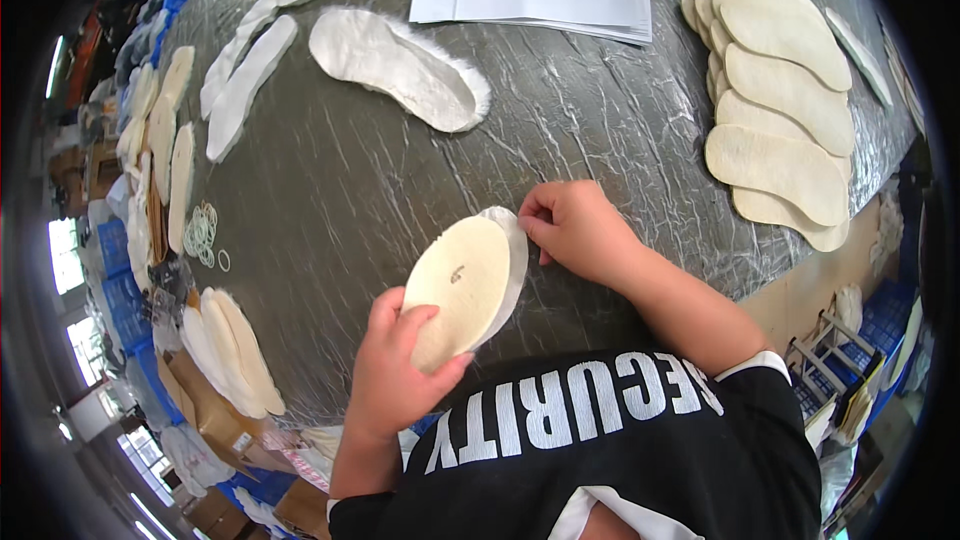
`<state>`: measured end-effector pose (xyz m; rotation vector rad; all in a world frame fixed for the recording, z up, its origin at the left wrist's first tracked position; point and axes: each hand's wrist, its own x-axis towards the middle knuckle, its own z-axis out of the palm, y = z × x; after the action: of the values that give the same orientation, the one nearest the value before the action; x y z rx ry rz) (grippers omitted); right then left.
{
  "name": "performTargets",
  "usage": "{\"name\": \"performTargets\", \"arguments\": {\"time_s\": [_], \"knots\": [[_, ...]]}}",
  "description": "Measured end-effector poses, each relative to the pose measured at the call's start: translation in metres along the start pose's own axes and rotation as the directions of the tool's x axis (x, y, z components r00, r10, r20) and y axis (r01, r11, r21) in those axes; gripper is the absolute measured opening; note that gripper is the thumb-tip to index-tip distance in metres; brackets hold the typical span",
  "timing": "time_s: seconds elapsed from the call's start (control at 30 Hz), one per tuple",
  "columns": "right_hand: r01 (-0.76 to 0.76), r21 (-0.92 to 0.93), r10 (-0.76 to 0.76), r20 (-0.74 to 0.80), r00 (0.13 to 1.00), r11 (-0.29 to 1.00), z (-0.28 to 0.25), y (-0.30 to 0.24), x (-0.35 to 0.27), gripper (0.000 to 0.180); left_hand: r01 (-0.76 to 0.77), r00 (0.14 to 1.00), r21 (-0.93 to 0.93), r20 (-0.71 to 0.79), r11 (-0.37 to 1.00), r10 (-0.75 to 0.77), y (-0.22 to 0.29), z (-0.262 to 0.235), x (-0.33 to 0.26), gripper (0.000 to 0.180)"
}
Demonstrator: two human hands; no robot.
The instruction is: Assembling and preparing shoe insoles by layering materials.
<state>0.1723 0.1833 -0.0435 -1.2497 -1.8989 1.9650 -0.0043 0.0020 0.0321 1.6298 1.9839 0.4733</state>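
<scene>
My left hand [405, 365] grips the near end of a cream felt insole [462, 275], which bears a small dark mark. Under that insole lies a white insole piece [518, 275], its edge showing along the right side and far tip. The fingers of my right hand [570, 230] are pinched together at this white edge near the far tip. Farther off, a white fleece insole [390, 65] with a fluffy rim rests on the dark table [380, 180].
Overlapping cream insoles [780, 120] are stacked at the right. White paper strips [550, 0] lie at the back, beside curved white pieces [250, 85]. Rubber bands [200, 230] and more insoles [235, 355] sit along the left edge. Blue crates [125, 290] stand beyond it.
</scene>
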Motion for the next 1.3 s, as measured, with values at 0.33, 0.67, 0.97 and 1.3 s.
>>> {"name": "performTargets", "arguments": {"time_s": [0.33, 0.67, 0.97, 1.3], "knots": [[0.014, -0.021, -0.014, 0.042, 0.999, 1.000, -0.005, 0.003, 0.000, 0.010, -0.037, 0.999, 0.051, 0.001, 0.998, 0.037, 0.002, 0.014, 0.007, 0.059], [0.128, -0.051, -0.127, 0.022, 0.992, 0.990, -0.004, 0.010, 0.001, 0.011, -0.032, 0.999, 0.046, 0.036, 0.998, 0.030, 0.001, 0.019, 0.008, 0.061], [0.163, -0.065, -0.162, 0.012, 0.987, 0.985, -0.005, 0.009, 0.000, 0.011, -0.015, 0.999, 0.023, 0.053, 1.000, 0.014, 0.001, 0.021, 0.010, 0.060], [0.185, -0.105, -0.183, 0.029, 0.983, 0.977, -0.006, 0.010, 0.000, 0.013, 0.000, 0.996, 0.019, 0.084, 1.000, -0.002, 0.001, 0.022, 0.013, 0.058]]}}
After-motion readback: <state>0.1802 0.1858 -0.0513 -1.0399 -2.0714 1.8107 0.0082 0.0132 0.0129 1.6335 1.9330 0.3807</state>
